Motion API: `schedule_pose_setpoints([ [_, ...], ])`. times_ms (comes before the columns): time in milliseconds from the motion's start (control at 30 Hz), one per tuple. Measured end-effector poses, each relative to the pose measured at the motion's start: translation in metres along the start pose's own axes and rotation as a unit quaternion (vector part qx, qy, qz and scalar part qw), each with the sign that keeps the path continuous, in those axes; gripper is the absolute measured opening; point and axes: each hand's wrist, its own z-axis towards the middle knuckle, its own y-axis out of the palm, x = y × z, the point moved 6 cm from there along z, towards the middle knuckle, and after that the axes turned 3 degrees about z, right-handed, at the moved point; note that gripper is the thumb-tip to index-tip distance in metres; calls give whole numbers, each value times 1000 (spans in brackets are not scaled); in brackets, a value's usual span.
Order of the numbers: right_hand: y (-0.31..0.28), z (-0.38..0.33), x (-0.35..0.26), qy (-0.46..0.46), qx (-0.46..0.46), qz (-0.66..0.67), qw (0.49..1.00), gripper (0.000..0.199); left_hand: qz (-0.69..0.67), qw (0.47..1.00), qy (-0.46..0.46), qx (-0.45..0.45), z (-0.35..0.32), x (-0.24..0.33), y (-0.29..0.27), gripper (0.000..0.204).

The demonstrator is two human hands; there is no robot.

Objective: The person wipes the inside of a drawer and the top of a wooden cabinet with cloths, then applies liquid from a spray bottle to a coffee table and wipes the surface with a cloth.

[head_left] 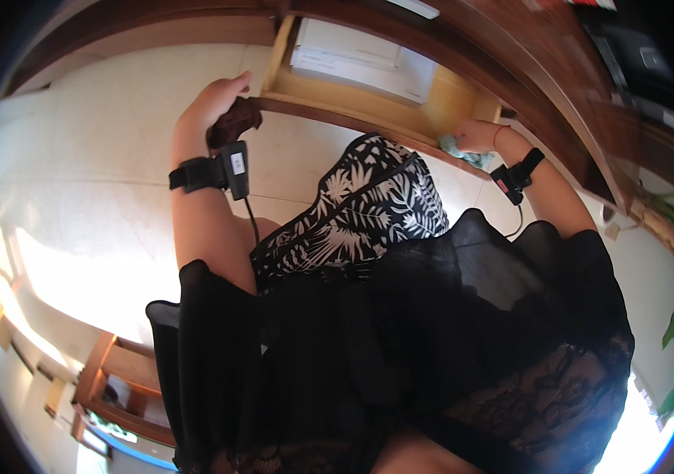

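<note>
Left hand [212,103] grips the drawer [369,99]; right hand [475,136] reaches inside.

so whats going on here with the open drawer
A person stands over an open wooden drawer that holds white boxes. The left hand grips a dark brown cloth at the drawer's front corner. The right hand reaches inside and touches a pale green cloth. Both wrists wear black strapped devices.
</note>
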Motion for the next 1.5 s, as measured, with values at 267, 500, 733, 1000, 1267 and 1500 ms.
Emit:
schedule_pose_setpoints([
  [267, -27, -17, -8, -28, 182, 123, 975, 39, 25, 998, -49, -21, -9, 5, 11, 55],
  [500, -61, 83, -166, -388, 273, 82, 877, 39, -6, 994, -92, -61, -7, -1, 15, 55],
  [733, -22, 117, -119, -268, 99, -94, 954, 23, 7, 995, -83, -59, -23, -14, 3, 54],
  [1000, 32, 68, 58, 61, 50, -69, 995, 28, 49, 991, -26, -123, -1, -8, 23, 49],
  [1267, 52, -49, 67, 111, -146, -180, 967, 31, 29, 992, -37, -116, 0, -4, 30, 49],
  [1500, 131, -29, 44, -7, 41, 353, 935, 18, -6, 994, -47, -101, -21, 4, 25, 62],
])
